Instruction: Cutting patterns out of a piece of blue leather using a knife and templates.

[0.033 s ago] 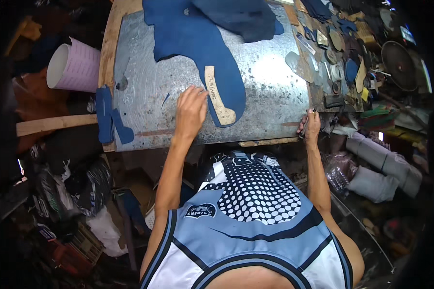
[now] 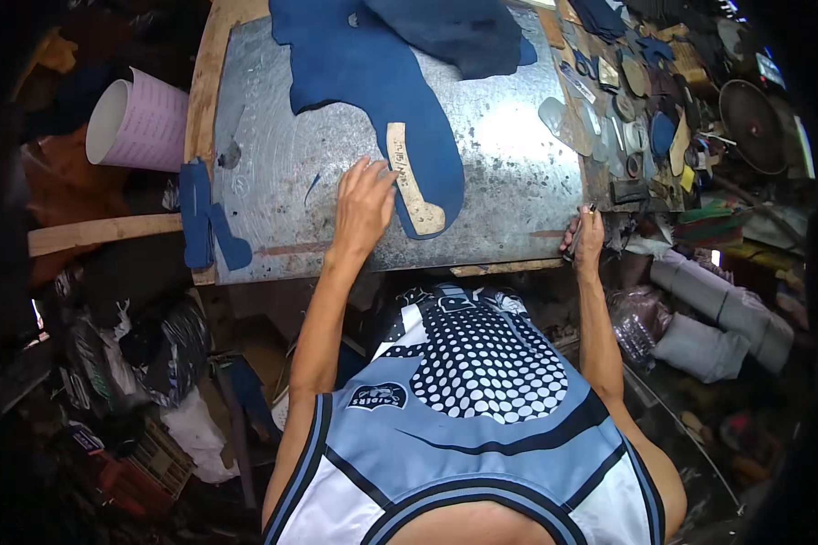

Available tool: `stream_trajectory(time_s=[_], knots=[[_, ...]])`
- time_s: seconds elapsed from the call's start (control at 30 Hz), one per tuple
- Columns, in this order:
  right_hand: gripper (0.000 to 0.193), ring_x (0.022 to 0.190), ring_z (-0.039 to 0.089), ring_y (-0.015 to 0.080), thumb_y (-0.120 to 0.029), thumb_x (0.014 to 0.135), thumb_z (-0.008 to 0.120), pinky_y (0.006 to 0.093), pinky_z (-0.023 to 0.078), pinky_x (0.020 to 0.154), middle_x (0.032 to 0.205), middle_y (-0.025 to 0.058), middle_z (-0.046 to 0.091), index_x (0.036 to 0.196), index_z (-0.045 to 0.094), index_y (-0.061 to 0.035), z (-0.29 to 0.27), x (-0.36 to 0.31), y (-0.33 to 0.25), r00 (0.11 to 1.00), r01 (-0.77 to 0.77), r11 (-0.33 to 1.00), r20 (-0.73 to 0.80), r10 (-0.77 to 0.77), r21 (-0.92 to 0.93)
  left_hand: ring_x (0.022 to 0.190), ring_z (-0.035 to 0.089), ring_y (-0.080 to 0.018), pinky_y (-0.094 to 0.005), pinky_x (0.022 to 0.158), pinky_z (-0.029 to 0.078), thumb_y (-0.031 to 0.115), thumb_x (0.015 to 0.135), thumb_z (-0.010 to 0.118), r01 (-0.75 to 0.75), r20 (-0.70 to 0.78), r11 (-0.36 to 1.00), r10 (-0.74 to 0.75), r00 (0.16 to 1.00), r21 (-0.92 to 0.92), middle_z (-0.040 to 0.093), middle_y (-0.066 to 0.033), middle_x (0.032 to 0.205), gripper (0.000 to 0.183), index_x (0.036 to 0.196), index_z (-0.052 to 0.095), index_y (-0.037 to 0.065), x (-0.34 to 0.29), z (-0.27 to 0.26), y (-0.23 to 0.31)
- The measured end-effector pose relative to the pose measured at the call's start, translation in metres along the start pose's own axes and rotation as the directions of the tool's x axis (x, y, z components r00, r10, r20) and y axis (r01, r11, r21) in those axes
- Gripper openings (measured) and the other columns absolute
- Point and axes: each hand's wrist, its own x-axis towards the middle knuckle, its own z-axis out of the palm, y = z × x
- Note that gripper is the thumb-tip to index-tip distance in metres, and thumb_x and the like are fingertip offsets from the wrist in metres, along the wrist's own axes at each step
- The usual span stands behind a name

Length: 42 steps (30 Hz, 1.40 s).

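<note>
On the metal-topped table [image 2: 282,213] lies a large piece of blue leather-like material [image 2: 336,68]. A pale, curved template [image 2: 410,191] with handwriting on it rests on the rounded near end of that material. My left hand [image 2: 364,202] is open, its fingers stretched beside the template's left edge, the fingertips at or just over the blue edge. At the table's near right corner my right hand [image 2: 586,241] is closed around a slim dark tool, mostly hidden by the fingers; its exact kind does not show.
A darker sheet [image 2: 454,32] overlaps the blue material at the far side. Cut blue strips [image 2: 195,213] hang at the left table edge, near a pale pink rolled sheet [image 2: 141,124]. Small templates, scissors [image 2: 586,65] and tape rolls crowd the right side. Wrapped rolls [image 2: 709,295] lie lower right.
My left hand has shifted very slightly away from me beside the template. The right hand, template and blue material look the same.
</note>
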Motion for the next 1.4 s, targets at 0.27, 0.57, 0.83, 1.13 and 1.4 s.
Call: stream_trajectory(time_s=[0.27,0.57,0.83,1.13,1.4], knots=[[0.027,0.046,0.049,0.0114,-0.034,0.102,0.053,0.0272,0.044,0.038,0.069,0.0021,0.048,0.095,0.046,-0.009,-0.001,0.002,-0.001,0.999,-0.025,0.999,0.034,0.024,0.029,0.142,0.034,-0.0395,-0.0564,0.117,0.026,0.029,0.077,0.077,-0.183,0.412,0.949,0.063,0.909,0.258,0.048,-0.0199,0.143,0.05,0.12,0.067,0.007,0.049,0.015,-0.022],[0.027,0.047,0.049,0.01,-0.034,0.103,0.051,0.0255,0.044,0.039,0.07,0.0025,0.049,0.107,0.049,-0.0069,0.004,-0.006,-0.013,0.998,-0.055,0.998,0.037,0.054,0.017,0.143,0.033,-0.039,-0.0562,0.117,0.025,0.033,0.076,0.078,-0.198,0.545,0.913,-0.032,0.838,0.358,0.047,-0.0186,0.145,0.057,0.123,0.064,0.005,0.06,0.006,-0.014],[0.047,0.075,0.062,0.0157,-0.019,0.099,0.055,0.0277,0.052,0.061,0.094,0.0102,0.062,0.142,0.045,-0.0018,0.0,-0.042,-0.021,0.973,-0.038,0.968,0.214,0.093,-0.247,0.135,0.045,-0.0332,-0.0527,0.116,0.029,0.03,0.075,0.079,-0.403,0.691,0.869,0.102,0.715,0.289,0.054,-0.0181,0.135,0.052,0.116,0.065,0.0,0.074,0.003,-0.012],[0.038,0.091,0.064,0.0414,-0.009,0.091,0.061,0.0472,0.054,0.076,0.106,0.0183,0.063,0.128,0.056,-0.005,0.162,-0.107,-0.066,0.717,0.585,0.709,0.66,-0.225,-0.393,0.091,0.069,-0.0341,-0.0514,0.095,0.049,0.081,0.088,0.036,-0.335,0.95,0.923,-0.087,0.299,0.19,0.069,-0.0218,0.082,0.092,0.067,0.071,-0.001,0.175,0.042,0.006],[0.025,0.088,0.064,0.0453,-0.012,0.088,0.062,0.0507,0.052,0.076,0.099,0.0254,0.064,0.111,0.063,-0.0004,0.276,-0.043,-0.041,0.834,0.55,0.658,0.384,-0.397,-0.514,0.132,0.048,-0.0434,-0.0519,0.11,0.037,0.09,0.077,0.043,-0.08,0.953,0.962,-0.271,-0.135,0.262,0.041,-0.0309,0.148,0.117,0.147,0.041,-0.004,0.21,0.098,0.019]])
